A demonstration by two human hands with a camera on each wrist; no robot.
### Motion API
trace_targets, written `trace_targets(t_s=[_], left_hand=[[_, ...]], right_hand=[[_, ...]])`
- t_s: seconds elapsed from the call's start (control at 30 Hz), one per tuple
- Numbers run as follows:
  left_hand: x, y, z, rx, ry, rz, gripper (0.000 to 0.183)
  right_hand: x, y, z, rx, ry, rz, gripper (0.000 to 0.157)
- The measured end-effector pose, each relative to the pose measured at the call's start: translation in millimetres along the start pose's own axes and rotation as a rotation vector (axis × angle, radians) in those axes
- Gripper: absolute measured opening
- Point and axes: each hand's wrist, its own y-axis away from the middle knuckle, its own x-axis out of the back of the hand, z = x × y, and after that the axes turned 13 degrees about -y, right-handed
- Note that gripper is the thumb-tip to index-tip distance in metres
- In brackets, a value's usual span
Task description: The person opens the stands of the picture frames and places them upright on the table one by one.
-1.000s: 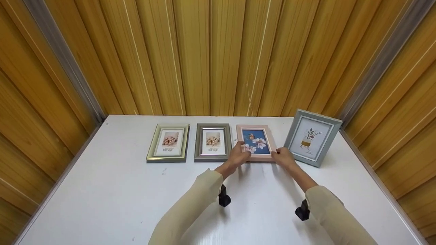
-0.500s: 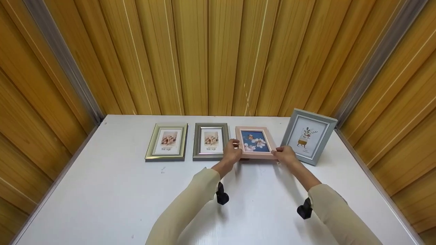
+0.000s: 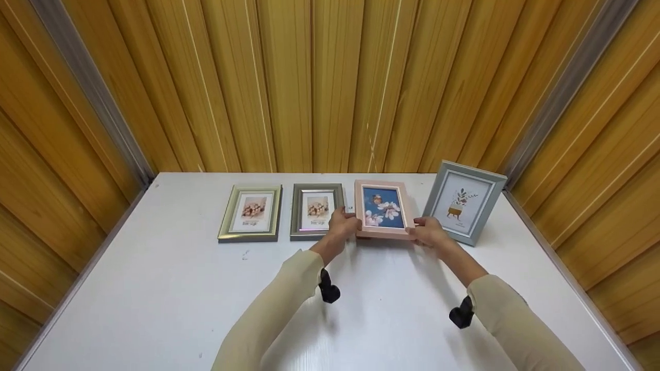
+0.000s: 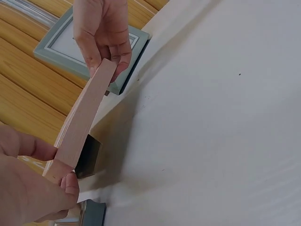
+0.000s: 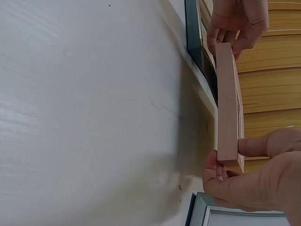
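A pink picture frame (image 3: 384,233) with a photo of white blossoms on blue is held in both hands, its near edge raised over the table. My left hand (image 3: 340,228) pinches its lower left corner between thumb and fingers. At the lower right corner, my right hand (image 3: 430,233) grips it with the thumb on the front. A dark flap (image 4: 88,157) juts out behind the frame in the left wrist view. Just left lies a grey-brown picture frame (image 3: 317,210), partly overlapped by my left hand. On the right, a grey-green picture frame (image 3: 464,203) stands propped up, close to my right hand.
A gold-green picture frame (image 3: 251,212) lies flat farther left on the white table (image 3: 154,299). Wood-look panel walls (image 3: 289,87) rise behind the table and on both sides. Black wrist cameras (image 3: 329,288) hang below the sleeves.
The pink frame has come up from the table and tilted toward me. My left hand has shifted left from its front face to the corner. The other frames keep their places.
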Motion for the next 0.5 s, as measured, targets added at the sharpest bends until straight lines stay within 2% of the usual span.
trace_targets(t_s=[0.2,0.5], left_hand=[[16.2,-2.5,-2.8,0.061,0.081,-0.064,0.072],[29.9,-4.1,-4.9,0.003,0.097,-0.086,0.057]], right_hand=[[-5.2,5.3,-8.9,-0.055,-0.138,-0.072,0.065],[-13.3,9.4,-10.3,0.001,-0.171,-0.136,0.067]])
